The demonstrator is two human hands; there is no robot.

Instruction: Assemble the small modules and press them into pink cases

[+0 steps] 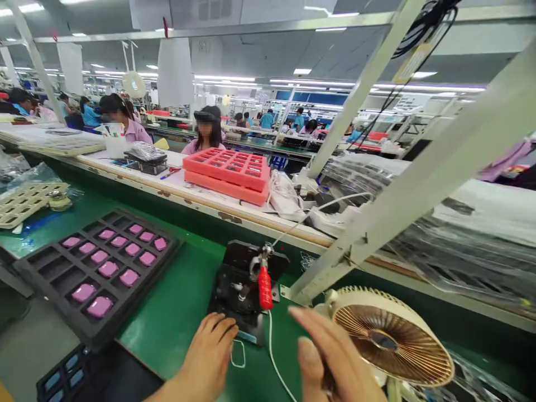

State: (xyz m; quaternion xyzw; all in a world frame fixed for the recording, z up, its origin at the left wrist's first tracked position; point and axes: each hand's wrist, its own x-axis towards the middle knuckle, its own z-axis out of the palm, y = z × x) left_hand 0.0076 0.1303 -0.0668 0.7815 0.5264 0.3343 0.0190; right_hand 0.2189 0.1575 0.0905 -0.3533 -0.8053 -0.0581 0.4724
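Observation:
A black clamp fixture [237, 285] with a red-handled toggle clamp [264, 285] stands on the green mat in front of me. My left hand [211, 349] is bent over its near left edge, fingers closed against it and thumb hidden. Beside those fingers, a thin white rectangular ring [238, 354] lies on the mat. To the right of the fixture, my right hand [335, 360] hovers close to the camera, thumb and fingers apart, with nothing seen in it. A white cable [271, 346] runs between my hands from the fixture.
On the left lies a black foam tray [138, 290] with several purple pieces [100, 306]. A beige fan [391, 338] stands at right, beneath a slanted metal post [402, 184]. Red foam trays [226, 173] sit on the raised shelf. Co-workers sit beyond it.

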